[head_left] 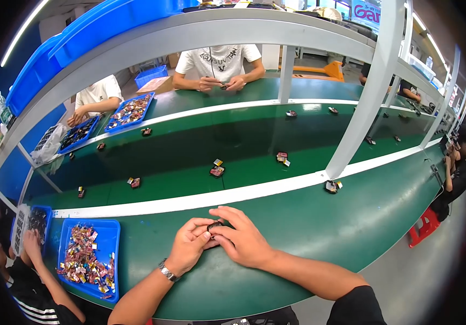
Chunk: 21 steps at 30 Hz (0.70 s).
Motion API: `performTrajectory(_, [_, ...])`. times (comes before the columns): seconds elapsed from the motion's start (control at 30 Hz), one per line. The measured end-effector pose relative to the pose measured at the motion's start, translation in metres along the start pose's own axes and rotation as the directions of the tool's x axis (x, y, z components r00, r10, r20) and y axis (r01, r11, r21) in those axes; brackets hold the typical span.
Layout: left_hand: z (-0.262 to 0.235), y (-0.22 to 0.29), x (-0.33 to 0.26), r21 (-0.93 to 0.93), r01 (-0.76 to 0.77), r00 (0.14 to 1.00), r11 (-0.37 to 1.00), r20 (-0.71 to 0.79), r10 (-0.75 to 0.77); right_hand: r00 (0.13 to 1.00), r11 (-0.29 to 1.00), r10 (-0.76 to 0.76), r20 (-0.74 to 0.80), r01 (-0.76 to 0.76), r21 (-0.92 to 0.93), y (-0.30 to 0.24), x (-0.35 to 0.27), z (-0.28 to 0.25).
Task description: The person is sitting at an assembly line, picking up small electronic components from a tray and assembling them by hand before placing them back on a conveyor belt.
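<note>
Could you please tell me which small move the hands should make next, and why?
I would suggest a light press with the right hand while the left hand steadies the small dark part: both hands meet at it above the green table, and the right hand partly covers it. Its details are too hidden to judge further.
</note>
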<state>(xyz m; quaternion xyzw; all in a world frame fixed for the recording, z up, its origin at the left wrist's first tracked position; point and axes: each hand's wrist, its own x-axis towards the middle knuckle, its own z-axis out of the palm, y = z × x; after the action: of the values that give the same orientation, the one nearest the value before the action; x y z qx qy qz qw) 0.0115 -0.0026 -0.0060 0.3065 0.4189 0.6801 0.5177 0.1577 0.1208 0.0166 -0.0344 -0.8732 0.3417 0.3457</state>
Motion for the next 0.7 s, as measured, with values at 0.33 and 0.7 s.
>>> performTrajectory(0.33, [0.0056,0.0011,0.0015,0.018,0.034,0.999,0.999,-0.024,-0.033,0.980,0.958,-0.168,-0.104,0.138,-0.251,0.0038,0.0017,-0.0016])
performTrajectory(0.7, [0.0013,0.0017,0.0002,0.025,0.060,0.998,0.998,-0.024,-0.060,0.974,0.906,-0.226,-0.024,0.202,-0.372,0.0019,0.0019,0.0014])
